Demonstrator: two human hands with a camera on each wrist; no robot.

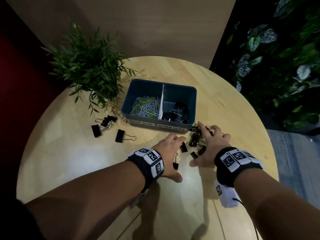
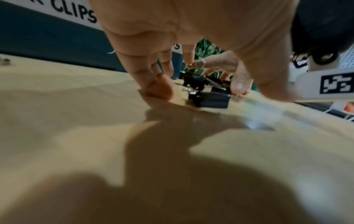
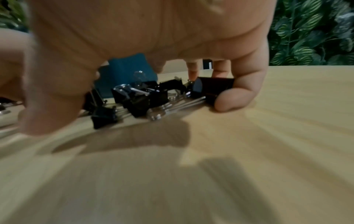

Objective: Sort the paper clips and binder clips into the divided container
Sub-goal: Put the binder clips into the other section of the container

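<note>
A round wooden table (image 1: 69, 153) was seen from above, with a dark blue divided container (image 1: 194, 94) set near its middle. The left compartment, labelled "PAPER CLIPS", was filled with a heap of pale blue and yellow-green paper clips (image 1: 147, 108); the right one, labelled "BINDER CLIPS", was partly filled with black binder clips (image 1: 180, 111).

A loose cluster of black binder clips (image 1: 194, 141) lay on the table just in front of the container's right corner. Both hands were lowered around it. The left hand (image 1: 170, 156) was placed on the near left side of the cluster, fingers bent downward with tips on the wood, and one clip (image 2: 210, 100) was seen lying between its fingers and thumb, not clearly gripped. The right hand (image 1: 210, 146) was arched over the cluster's right side with fingers spread; in the right wrist view its little finger (image 3: 241, 97) was pressed against the side of one black clip (image 3: 212, 87). Nothing was seen lifted, and neither hand was clenched.

Three more binder clips (image 1: 107, 127) were scattered on the table to the left of the container. A potted green plant (image 1: 86, 66) stood behind them at the table's far left.
</note>
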